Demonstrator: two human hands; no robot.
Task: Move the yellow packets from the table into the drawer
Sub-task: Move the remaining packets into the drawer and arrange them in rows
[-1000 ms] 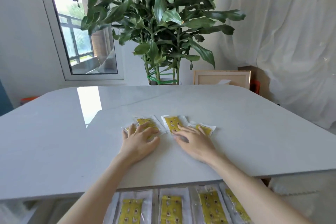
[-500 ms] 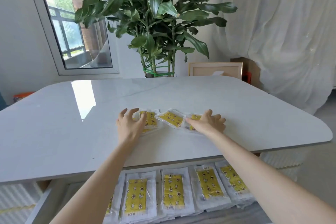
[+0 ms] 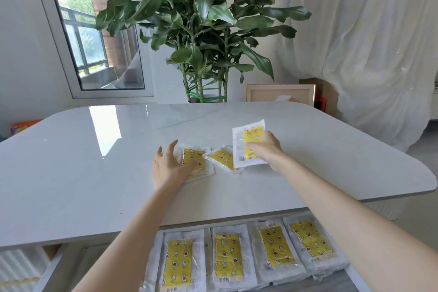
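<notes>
My right hand (image 3: 265, 150) pinches one yellow packet (image 3: 250, 147), tipped upright above the bench (image 3: 94, 173). The open drawer (image 3: 53, 268) lies at six o'clock from it. Left hand (image 3: 167, 168), fingers spread, rests on a second packet (image 3: 193, 161), long axis twelve-to-six.

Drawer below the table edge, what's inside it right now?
Inside the drawer, at least four stacks of yellow packets lie side by side. The table covers the drawer's back, and the left forearm hides part of its left side.
</notes>
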